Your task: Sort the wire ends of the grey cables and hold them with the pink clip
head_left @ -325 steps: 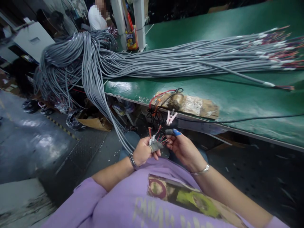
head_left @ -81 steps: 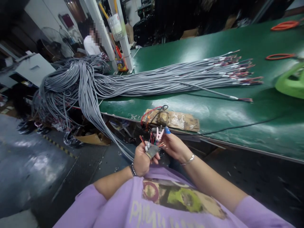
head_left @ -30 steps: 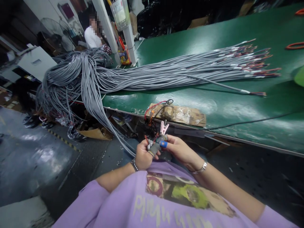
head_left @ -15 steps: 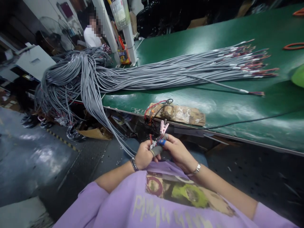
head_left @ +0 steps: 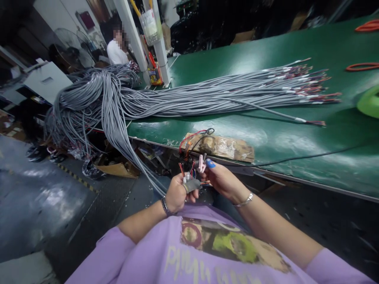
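My left hand is closed around the ends of grey cables in front of my lap. Coloured wire ends with white sleeves stick up from its grip, and more wires point right. Its thumb seems wrapped in a grey cover. Just to the right, my right hand, with blue tape around the thumb, pinches a pink clothespin near the wires. Whether the clothespin still touches a wire is too small to tell.
On the green table lies a long bundle of grey cables, drooping over the left edge. A wooden board with red and black leads sits at the near edge. Orange cable loops and a green object are right. A person is behind.
My right hand has moved slightly up and away from my left hand, and its fingers now hold the pink clothespin, which stood above the wires before. My left hand keeps its grip.
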`<state>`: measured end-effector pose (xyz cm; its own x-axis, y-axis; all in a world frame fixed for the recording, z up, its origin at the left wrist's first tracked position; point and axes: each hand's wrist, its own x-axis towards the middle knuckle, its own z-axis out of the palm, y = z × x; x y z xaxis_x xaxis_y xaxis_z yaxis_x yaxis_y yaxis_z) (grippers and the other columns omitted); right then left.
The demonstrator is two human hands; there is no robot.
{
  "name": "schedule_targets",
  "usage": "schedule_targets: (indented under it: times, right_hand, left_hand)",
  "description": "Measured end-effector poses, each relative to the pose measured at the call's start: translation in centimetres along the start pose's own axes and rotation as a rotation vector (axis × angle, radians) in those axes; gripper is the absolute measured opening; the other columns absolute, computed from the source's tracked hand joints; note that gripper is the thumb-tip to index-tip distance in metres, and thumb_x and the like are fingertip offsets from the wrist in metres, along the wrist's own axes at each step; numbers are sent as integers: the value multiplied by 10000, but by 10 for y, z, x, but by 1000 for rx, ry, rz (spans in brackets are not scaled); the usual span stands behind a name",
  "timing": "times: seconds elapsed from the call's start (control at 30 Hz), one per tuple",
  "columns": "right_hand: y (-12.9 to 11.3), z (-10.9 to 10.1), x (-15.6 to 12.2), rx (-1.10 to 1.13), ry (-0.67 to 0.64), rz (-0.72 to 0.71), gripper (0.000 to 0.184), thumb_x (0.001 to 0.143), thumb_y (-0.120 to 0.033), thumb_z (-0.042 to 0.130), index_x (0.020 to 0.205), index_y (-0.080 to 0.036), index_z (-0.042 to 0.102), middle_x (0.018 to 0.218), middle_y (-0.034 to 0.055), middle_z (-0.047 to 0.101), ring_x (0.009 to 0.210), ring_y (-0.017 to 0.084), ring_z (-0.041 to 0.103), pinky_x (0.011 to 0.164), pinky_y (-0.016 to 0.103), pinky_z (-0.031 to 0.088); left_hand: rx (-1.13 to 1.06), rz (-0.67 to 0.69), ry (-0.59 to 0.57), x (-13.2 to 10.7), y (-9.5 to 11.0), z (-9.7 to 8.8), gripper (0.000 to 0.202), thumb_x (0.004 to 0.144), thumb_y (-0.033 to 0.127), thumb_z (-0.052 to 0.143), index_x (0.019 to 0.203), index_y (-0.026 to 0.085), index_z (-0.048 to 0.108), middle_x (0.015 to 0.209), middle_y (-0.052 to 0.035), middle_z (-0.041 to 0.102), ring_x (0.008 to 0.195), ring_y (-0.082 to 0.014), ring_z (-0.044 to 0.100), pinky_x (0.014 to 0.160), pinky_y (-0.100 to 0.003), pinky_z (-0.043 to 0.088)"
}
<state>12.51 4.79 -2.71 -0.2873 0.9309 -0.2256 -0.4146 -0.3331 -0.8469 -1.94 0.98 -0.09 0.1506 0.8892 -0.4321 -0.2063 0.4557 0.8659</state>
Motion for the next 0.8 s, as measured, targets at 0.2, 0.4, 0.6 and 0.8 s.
schedule_targets:
  times: [0.2,0.4,0.6,0.8]
  right_hand:
    - [-2,11,-3,-202,204,-187,560,646,-772,654,554,-226,575,534,-9,515,533,142,417,537,299,355]
    - [-3,12,-7,51,-129,115,543,540,-689,791,659,-183,634,566,3,606,516,156,540,545,299,422]
    - [0,9,-12,63,-107,151,401,491,-422,913,707,-171,686,642,-3,676,558,139,578,601,290,446]
    - [1,14,-17,80,-74,175,421,444,-460,924,634,-174,680,585,-4,665,523,135,567,572,291,446]
  left_hand:
    - [28,13,-9,6,6,2,508,483,545,824,587,186,480,387,43,534,273,-58,393,299,-172,235]
    - [73,2,-6,6,4,3,490,490,560,813,634,174,547,390,46,529,280,-57,389,307,-176,248]
    - [94,9,-8,4,-3,-1,488,499,548,818,589,179,512,408,32,549,295,-60,410,312,-174,265]
    - [108,57,-10,1,-10,-6,500,536,586,810,610,170,543,435,21,574,303,-69,439,316,-178,291]
